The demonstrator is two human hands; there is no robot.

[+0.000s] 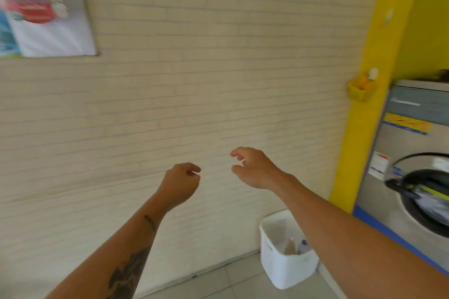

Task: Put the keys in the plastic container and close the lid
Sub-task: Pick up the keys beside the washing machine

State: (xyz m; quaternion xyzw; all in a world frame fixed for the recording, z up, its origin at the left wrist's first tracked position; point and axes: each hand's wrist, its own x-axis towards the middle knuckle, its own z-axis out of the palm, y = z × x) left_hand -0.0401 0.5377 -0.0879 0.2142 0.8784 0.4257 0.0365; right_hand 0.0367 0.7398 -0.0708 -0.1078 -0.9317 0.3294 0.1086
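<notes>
Both my arms are stretched out in front of a cream brick wall. My left hand (181, 183) hangs with its fingers curled loosely inward and nothing visible in it. My right hand (254, 167) is a little higher and to the right, its fingers bent and apart, holding nothing. No keys and no plastic container with a lid show in this blurred view.
A white plastic basket (286, 267) with some items inside stands on the tiled floor by the wall. A steel washing machine (410, 177) with a round door fills the right side beside a yellow pillar (374, 80). A poster (46, 7) hangs at the upper left.
</notes>
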